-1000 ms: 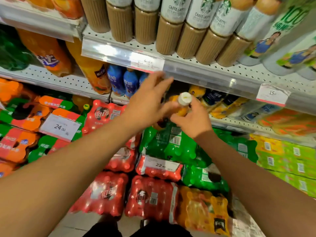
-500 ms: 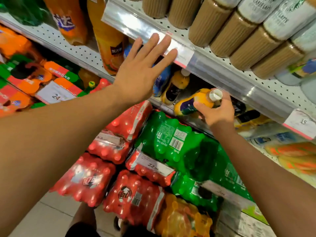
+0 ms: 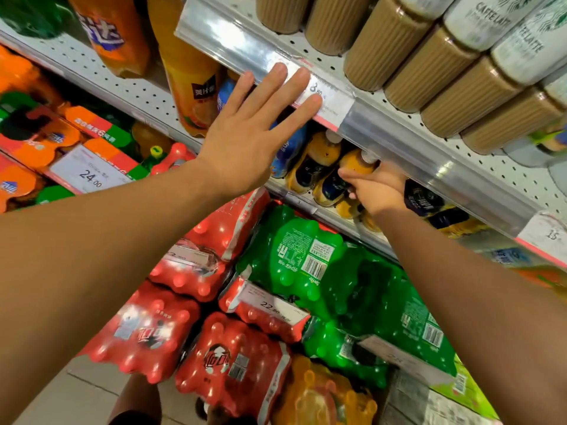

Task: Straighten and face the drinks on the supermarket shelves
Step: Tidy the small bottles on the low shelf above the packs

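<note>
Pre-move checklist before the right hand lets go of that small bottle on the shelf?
1. Right hand grips the yellow bottle: ok.
2. Bottle upright: not ok, it leans.
3. Dark label faces out: cannot tell, partly hidden by fingers.
4. Bottle base seated on the shelf: cannot tell, hidden.
5. Left hand out of the way, open at the price rail: ok.
6. Neighbouring yellow bottle in line beside it: ok.

On the top shelf [image 3: 399, 118] I see a row of latte bottles [image 3: 408, 56] standing right along its front edge. Under that edge, on the middle shelf [image 3: 334, 214], my right hand [image 3: 379, 191] grips a juice bottle [image 3: 343, 176] beside its neighbour [image 3: 316, 161], my left hand [image 3: 245, 139] spread flat before the top shelf's price rail (whether touching, I cannot tell). Below lie the wrapped soda packs [image 3: 300, 265], stacked on one another.
</note>
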A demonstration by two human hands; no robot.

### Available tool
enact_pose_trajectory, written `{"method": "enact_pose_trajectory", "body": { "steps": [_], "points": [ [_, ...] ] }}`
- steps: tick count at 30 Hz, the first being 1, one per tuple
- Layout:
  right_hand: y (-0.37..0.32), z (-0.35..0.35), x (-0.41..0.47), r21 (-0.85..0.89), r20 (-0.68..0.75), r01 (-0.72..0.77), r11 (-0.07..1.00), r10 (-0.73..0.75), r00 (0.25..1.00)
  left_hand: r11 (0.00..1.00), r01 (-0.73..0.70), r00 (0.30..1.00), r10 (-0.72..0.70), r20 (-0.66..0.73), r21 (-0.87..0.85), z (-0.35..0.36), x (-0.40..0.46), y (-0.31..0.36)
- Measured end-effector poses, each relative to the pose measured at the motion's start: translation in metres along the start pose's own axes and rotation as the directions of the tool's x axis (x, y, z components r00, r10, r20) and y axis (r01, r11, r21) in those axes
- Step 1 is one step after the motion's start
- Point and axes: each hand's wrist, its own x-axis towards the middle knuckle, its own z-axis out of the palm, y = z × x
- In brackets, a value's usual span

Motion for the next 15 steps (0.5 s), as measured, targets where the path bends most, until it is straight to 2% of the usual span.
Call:
{"method": "enact_pose_trajectory", "body": {
  "steps": [7, 11, 15],
  "points": [
    [-0.006, 0.001, 0.004, 0.043, 0.048, -0.072, 0.996, 0.070, 0.996, 0.999, -0.019, 1.000, 0.020, -0.019, 0.030, 0.004, 0.001, -0.001],
    [-0.006, -0.006, 0.002, 0.032, 0.072, -0.058, 0.998, 0.056, 0.996, 0.999, -0.016, 0.999, 0.017, -0.029, 0.040, 0.005, 0.000, -0.002],
    [-0.008, -0.011, -0.005, -0.050, 0.112, -0.009, 0.999, 0.015, 0.994, 0.999, -0.016, 0.999, 0.018, -0.029, 0.047, 0.005, 0.000, -0.002]
  ]
}}
